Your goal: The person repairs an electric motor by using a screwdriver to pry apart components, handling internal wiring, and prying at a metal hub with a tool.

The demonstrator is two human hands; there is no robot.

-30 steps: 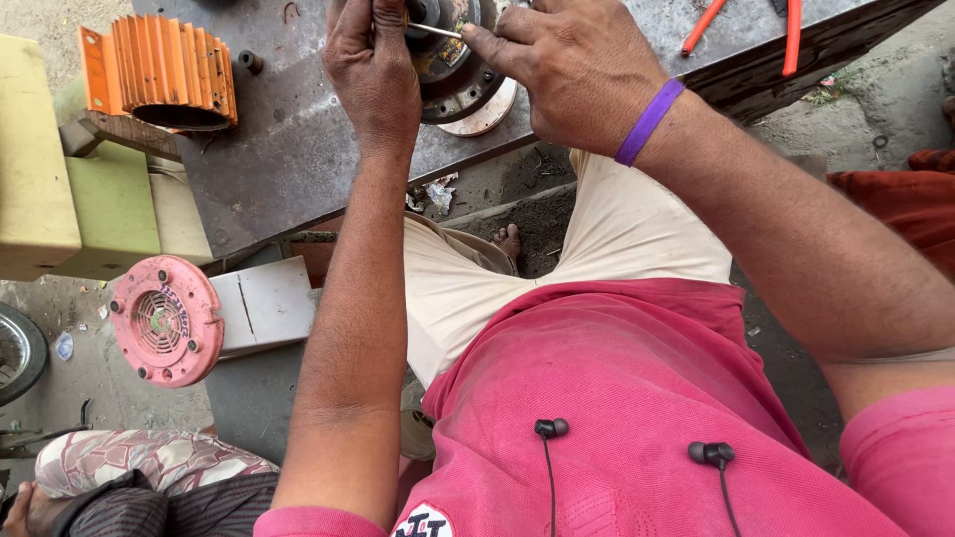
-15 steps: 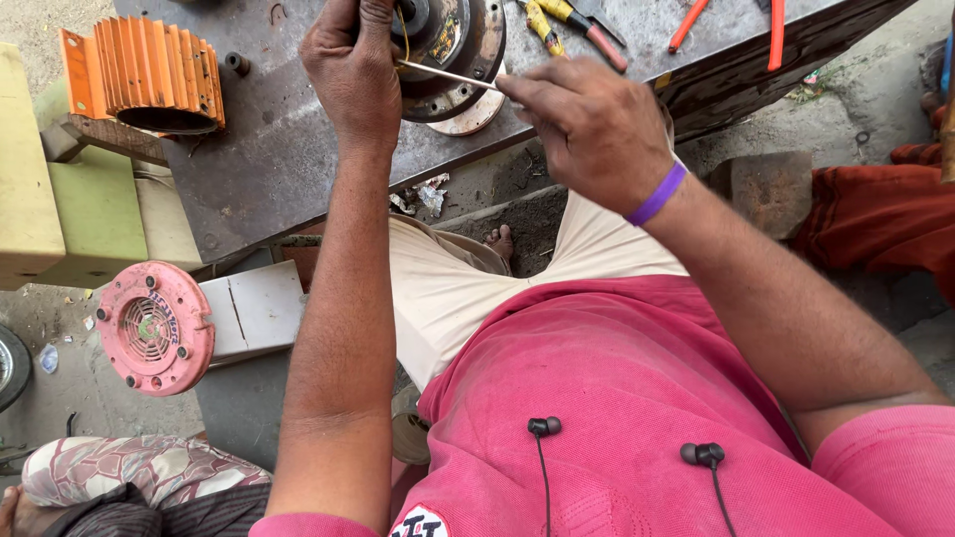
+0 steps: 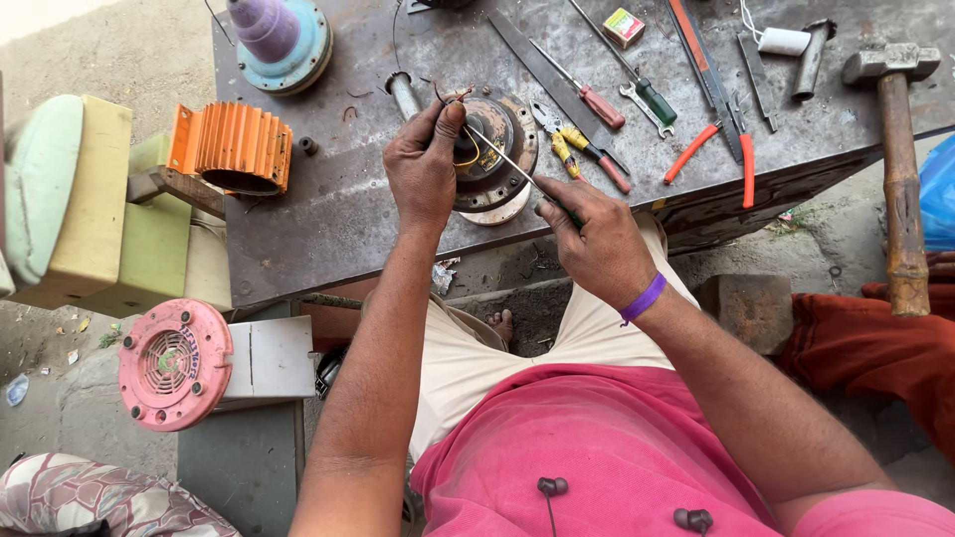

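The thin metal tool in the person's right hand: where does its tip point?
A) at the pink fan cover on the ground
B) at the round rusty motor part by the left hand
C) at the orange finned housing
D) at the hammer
B: the right hand holds the thin metal tool slanting up to the round rusty motor part, where the left hand pinches thin wires.

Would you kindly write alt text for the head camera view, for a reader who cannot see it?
Seen from above, a person's left hand pinches wires at a round metal motor part on a steel workbench, while the right hand pokes a thin screwdriver into it. Pliers, a hammer and other tools lie nearby.
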